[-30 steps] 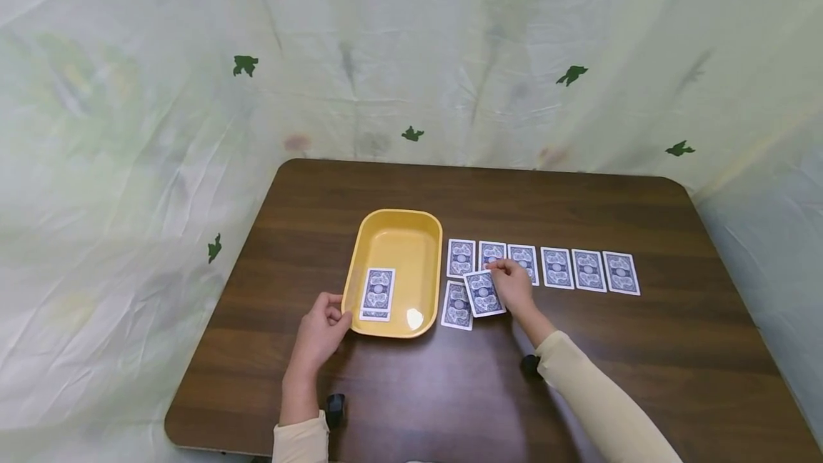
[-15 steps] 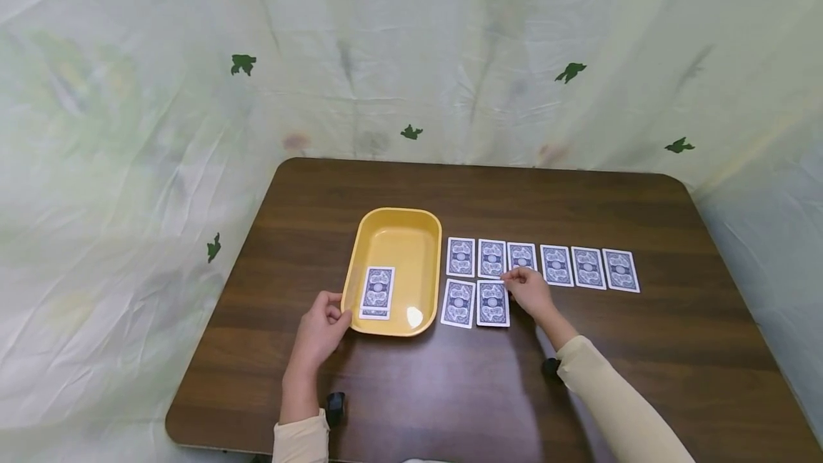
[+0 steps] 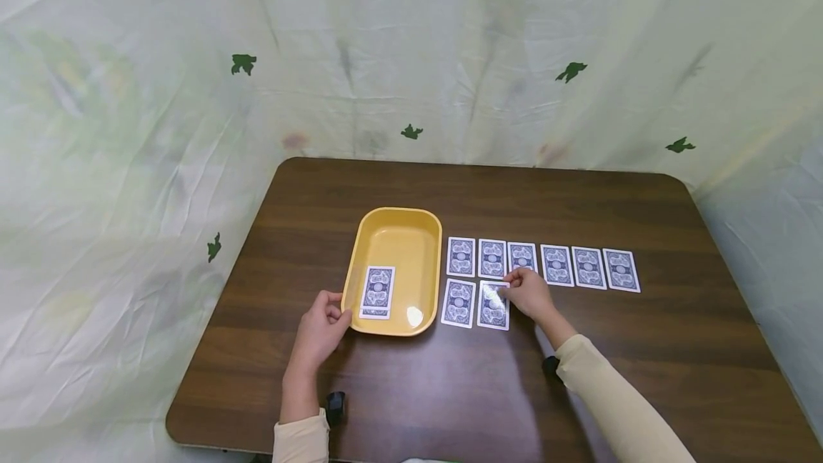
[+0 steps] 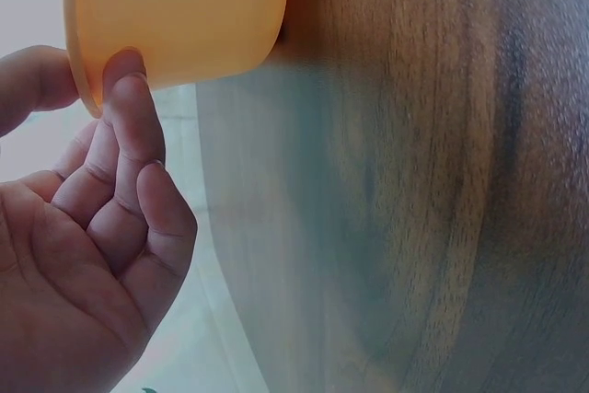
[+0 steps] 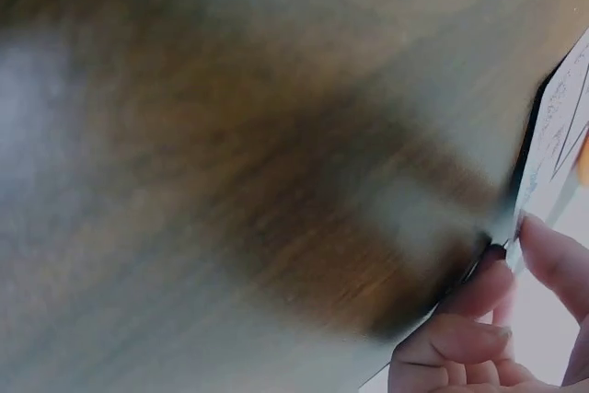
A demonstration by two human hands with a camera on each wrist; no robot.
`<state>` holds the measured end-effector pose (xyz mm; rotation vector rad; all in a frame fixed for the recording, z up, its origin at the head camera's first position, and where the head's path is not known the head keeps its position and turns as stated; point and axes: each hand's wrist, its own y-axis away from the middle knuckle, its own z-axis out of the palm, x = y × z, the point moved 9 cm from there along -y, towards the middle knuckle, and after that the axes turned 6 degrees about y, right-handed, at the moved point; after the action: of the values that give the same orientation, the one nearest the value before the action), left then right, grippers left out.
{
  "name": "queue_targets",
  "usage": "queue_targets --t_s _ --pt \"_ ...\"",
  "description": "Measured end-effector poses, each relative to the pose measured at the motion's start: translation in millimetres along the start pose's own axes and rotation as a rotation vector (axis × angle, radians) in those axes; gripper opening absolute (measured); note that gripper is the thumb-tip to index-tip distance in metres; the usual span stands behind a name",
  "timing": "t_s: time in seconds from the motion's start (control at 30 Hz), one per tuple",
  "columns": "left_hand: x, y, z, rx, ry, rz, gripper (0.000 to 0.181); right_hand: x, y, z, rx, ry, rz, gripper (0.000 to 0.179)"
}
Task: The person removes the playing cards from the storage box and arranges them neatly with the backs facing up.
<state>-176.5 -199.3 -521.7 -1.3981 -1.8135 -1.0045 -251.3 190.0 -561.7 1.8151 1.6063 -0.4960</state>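
Note:
My left hand [image 3: 323, 331] grips the near left corner of a yellow tray [image 3: 403, 238]. In the left wrist view, thumb and finger pinch the tray's rim [image 4: 81, 62]. With thumb and fingertips, my right hand [image 3: 530, 295] pinches the upper right corner of a blue-backed playing card [image 3: 492, 311]. That card's long edge shows in the right wrist view, where the card [image 5: 557, 126] stands close over the table. Left of it lies another face-down playing card [image 3: 458, 303]. Inside the tray, a few overlapping playing cards [image 3: 377, 290] lie face down.
Several face-down cards [image 3: 556, 266] form a row behind the held card, running right from the tray. My right hand covers the lower part of the third card [image 3: 521, 254] in that row. The brown table [image 3: 411, 391] ends at a patterned cloth [image 3: 411, 56].
The right hand has moved right and straightened the tilted card beside the first card of the near row, lowering it. The left hand and tray have stayed put.

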Motion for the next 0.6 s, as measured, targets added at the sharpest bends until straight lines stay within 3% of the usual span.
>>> queue_targets --t_s 0.6 --pt "-1.0 0.3 0.0 -0.010 0.011 -0.011 0.034 -1.3 3.8 -1.6 0.008 0.054 0.048 0.023"
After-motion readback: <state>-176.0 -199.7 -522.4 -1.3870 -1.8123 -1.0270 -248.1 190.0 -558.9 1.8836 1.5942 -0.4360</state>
